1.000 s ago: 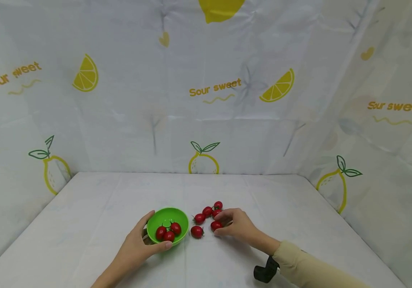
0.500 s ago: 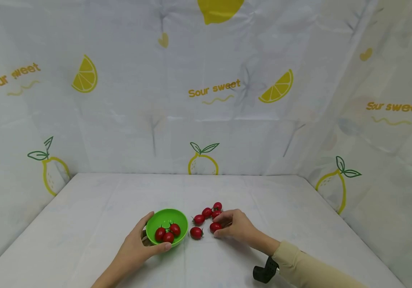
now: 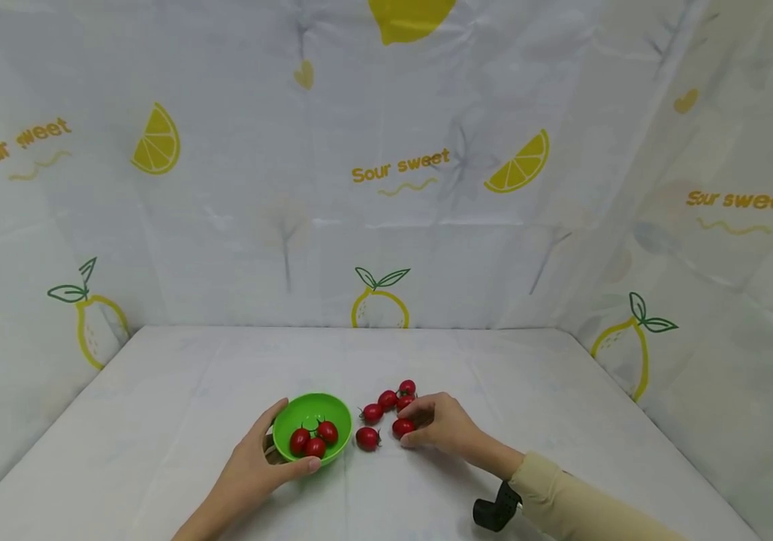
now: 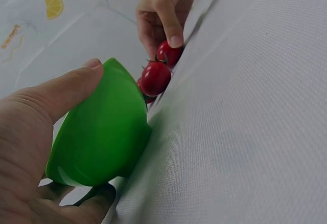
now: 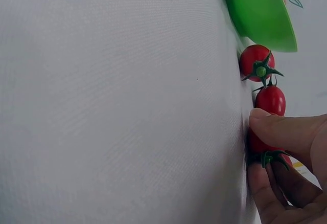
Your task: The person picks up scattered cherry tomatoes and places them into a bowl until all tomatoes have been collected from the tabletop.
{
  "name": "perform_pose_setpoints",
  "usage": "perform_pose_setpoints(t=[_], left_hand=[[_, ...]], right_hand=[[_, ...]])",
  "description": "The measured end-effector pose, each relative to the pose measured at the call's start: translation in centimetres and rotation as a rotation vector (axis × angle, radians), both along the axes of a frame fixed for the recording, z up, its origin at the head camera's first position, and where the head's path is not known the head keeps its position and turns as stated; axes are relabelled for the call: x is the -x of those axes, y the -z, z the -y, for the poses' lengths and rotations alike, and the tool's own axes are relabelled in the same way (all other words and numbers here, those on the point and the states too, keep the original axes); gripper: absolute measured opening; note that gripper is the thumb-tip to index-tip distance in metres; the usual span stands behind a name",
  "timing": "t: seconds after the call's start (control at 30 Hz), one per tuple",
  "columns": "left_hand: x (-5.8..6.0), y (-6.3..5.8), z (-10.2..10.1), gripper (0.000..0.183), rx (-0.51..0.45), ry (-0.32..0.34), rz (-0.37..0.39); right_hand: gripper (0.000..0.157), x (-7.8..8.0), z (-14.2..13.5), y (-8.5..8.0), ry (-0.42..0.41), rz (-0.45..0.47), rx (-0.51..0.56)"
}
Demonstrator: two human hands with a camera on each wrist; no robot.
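My left hand grips a small green bowl, its thumb along the near side and its fingers around the left. The bowl tips toward me a little, and 3 cherry tomatoes lie in it. To the right, my right hand pinches a red cherry tomato at table level between thumb and fingers. In the right wrist view the green calyx of this tomato sticks out below the thumb. A single loose cherry tomato lies between the bowl and the right hand.
Behind the right hand several more cherry tomatoes form a loose row on the white-covered table. A black strap-like device is at the right wrist, below the beige sleeve. A lemon-printed sheet hangs around the table.
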State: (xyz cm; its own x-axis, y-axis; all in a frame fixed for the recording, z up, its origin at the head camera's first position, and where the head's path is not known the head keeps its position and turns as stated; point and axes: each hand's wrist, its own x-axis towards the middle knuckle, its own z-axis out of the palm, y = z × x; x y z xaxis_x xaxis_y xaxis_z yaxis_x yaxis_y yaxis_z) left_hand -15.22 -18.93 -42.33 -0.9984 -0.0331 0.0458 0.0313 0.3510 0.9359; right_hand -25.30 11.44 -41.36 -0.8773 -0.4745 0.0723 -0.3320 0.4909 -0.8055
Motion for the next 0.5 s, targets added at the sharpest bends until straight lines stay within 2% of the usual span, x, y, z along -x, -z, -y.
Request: perform_pose_setpoints(t=[0.17,0.5], left_hand=[[-0.1,-0.02,0.06,0.102,0.021,0.001,-0.006],[0.01,0.25,0.01,0.101,-0.006,0.006,-0.02]], right_hand=[[0.028,-0.15,0.08,-0.2,-0.007,-0.025,-0.006],[0.029,-0.36,0.08,-0.17,-0.016,-0.04,-0.018]])
